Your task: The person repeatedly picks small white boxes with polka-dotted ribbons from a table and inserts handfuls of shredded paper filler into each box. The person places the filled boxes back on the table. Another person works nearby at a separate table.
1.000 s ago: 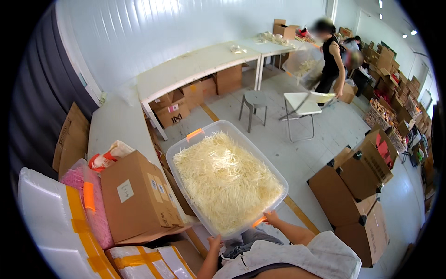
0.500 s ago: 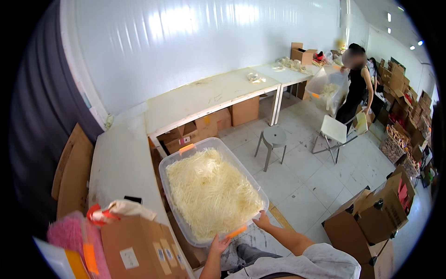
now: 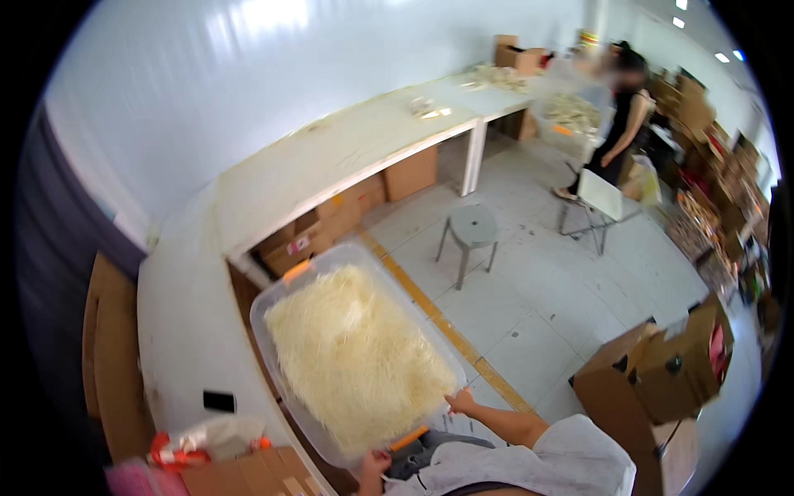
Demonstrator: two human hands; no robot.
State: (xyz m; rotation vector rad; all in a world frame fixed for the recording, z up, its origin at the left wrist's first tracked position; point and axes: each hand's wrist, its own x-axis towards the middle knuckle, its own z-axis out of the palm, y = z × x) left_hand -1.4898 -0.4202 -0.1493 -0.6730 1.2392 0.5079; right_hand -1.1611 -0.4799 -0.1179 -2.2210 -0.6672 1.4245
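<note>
A large clear plastic tub (image 3: 263, 335) heaped with cream-coloured shredded filler (image 3: 356, 355) is held in front of me, beside the white table on the left. My left hand (image 3: 376, 465) is closed at its near edge, next to an orange latch (image 3: 408, 439). At the near right corner, my right hand (image 3: 461, 403) grips the rim with fingers curled in. A second orange latch (image 3: 296, 272) marks the tub's far side. The tub's underside is hidden.
White tables (image 3: 347, 153) line the wall, with cartons (image 3: 411, 175) beneath. A grey stool (image 3: 471, 227) and a white folding chair (image 3: 600, 195) stand ahead. A co-worker (image 3: 626, 124) holds another clear tub (image 3: 571, 116). Large cartons (image 3: 620, 372) stand at right; a black phone (image 3: 219, 402) lies at left.
My view has shifted, and the tub now appears lower and farther left, still in both hands. More of the yellow floor line shows. The co-worker's arm has drawn away from the chair.
</note>
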